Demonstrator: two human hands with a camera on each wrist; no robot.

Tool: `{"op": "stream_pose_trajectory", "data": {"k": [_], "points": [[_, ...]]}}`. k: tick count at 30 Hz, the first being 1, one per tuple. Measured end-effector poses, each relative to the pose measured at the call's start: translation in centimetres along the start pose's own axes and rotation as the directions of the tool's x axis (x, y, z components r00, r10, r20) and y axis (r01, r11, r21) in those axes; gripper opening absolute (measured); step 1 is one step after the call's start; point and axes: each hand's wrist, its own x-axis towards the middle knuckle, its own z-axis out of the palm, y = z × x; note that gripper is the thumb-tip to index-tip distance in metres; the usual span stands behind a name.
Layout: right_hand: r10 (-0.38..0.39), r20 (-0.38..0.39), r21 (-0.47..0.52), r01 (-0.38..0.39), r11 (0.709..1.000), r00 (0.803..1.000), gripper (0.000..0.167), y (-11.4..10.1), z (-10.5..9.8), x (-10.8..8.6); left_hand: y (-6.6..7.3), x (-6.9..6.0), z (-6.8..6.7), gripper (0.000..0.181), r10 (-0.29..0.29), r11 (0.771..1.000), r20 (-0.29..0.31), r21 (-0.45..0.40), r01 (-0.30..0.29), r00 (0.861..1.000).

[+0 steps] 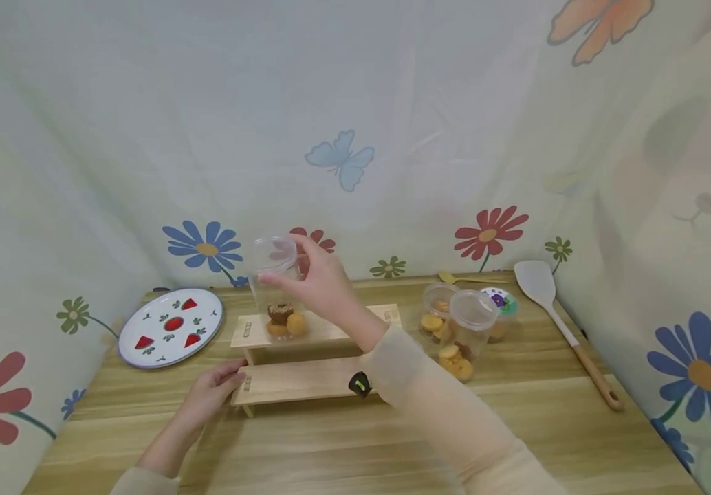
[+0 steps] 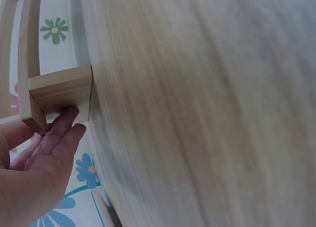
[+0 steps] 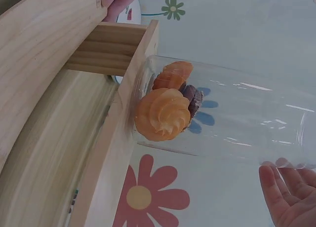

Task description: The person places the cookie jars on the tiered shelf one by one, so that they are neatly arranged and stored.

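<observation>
A clear plastic jar (image 1: 282, 295) of cookies stands upright at the left end of the upper step of a two-tier wooden shelf (image 1: 312, 381). My right hand (image 1: 324, 282) grips this jar near its lid, thumb in front and fingers behind. In the right wrist view, swirled cookies (image 3: 163, 113) and a dark one lie at the jar's bottom, against the board. My left hand (image 1: 210, 392) holds the left end of the lower step. Seen from the left wrist, its fingers (image 2: 61, 133) reach under the board beside the leg, thumb on the other side.
Two clear cookie jars (image 1: 473, 316) and a tub with a flowered lid (image 1: 500, 302) stand right of the shelf. A small dark object (image 1: 360, 383) is on the lower step. A strawberry plate (image 1: 207, 330) lies left, a spatula (image 1: 569, 330) right, a yellow spoon (image 1: 473, 278) behind.
</observation>
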Motion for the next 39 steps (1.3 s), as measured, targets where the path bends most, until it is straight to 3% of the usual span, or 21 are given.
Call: {"op": "stream_pose_trajectory", "data": {"k": [7,14,24,32,39], "points": [[0.019,-0.018,-0.037,-0.020,0.999,1.000,0.076,0.0,0.6,0.1,-0.3,0.2,0.1,0.046,0.010,1.000,-0.007,0.007,-0.010,1.000],[0.017,-0.021,-0.071,-0.018,0.997,1.000,0.075,0.0,1.0,0.1,-0.4,0.1,0.1,0.048,-0.003,0.997,0.013,-0.082,0.004,1.000],[0.041,-0.003,-0.082,-0.041,0.996,0.999,0.094,-0.4,0.7,-0.1,-0.2,0.0,0.2,0.048,-0.014,0.998,0.007,-0.056,0.014,1.000],[-0.017,-0.020,-0.063,0.016,0.998,1.000,0.091,-1.2,-0.1,-1.2,-0.1,0.1,0.0,0.047,-0.016,1.000,-0.003,-0.026,0.016,1.000],[-0.093,-0.031,-0.123,0.089,0.988,0.995,0.087,-2.1,-1.2,-3.4,0.0,0.0,0.1,0.047,-0.003,0.999,0.001,-0.047,0.003,1.000]]}}
